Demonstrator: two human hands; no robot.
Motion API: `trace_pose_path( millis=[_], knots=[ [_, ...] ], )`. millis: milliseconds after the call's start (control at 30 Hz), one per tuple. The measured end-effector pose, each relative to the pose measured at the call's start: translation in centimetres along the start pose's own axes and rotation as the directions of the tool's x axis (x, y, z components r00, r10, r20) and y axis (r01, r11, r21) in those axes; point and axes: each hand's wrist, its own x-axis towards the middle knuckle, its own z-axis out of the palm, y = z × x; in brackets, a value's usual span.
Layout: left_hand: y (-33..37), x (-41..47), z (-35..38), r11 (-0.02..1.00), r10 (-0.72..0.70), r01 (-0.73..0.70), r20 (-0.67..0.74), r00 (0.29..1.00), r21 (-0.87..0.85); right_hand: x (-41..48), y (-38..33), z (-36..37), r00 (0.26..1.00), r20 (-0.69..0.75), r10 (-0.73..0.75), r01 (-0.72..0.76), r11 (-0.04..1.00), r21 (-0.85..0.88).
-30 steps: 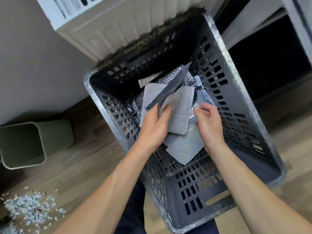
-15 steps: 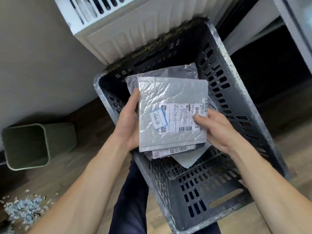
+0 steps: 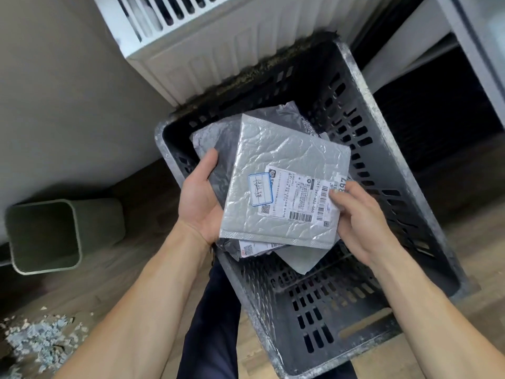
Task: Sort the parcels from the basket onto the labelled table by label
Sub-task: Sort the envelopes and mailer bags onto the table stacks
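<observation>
Above the basket (image 3: 382,127), frame centre: stack of parcels (image 3: 287,160), label up.
Left hand (image 3: 200,206): grips stack from beneath.
Right hand (image 3: 360,222): pinches its right edge.
Risk: lower parcels (image 3: 297,258) may slide out; slick film.

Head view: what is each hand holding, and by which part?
A stack of parcels. The left hand grips its left edge, thumb on the dark bag; the right hand pinches the right edge of the silver mailer on top.
</observation>
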Motion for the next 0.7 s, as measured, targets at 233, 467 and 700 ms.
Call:
trace_pose_path(
  millis=[233,467,700],
  knots=[
    [5.0,-1.7,1.2,0.983,0.169,-0.168,-0.006,0.986,0.077,0.0,4.6,-3.2,0.963,-0.106,0.248,-0.216,0.944,0.248],
    [6.0,-2.7,0.8,0.983,0.163,-0.164,0.016,0.987,0.087,0.1,8.9,-3.6,0.834,-0.451,0.319,-0.403,0.910,-0.102],
    [3.7,-3.7,2.2,0.991,0.135,-0.135,0.053,0.989,0.001,-3.4,3.1,1.1,0.979,-0.116,0.168,-0.177,0.981,-0.073]
  ],
)
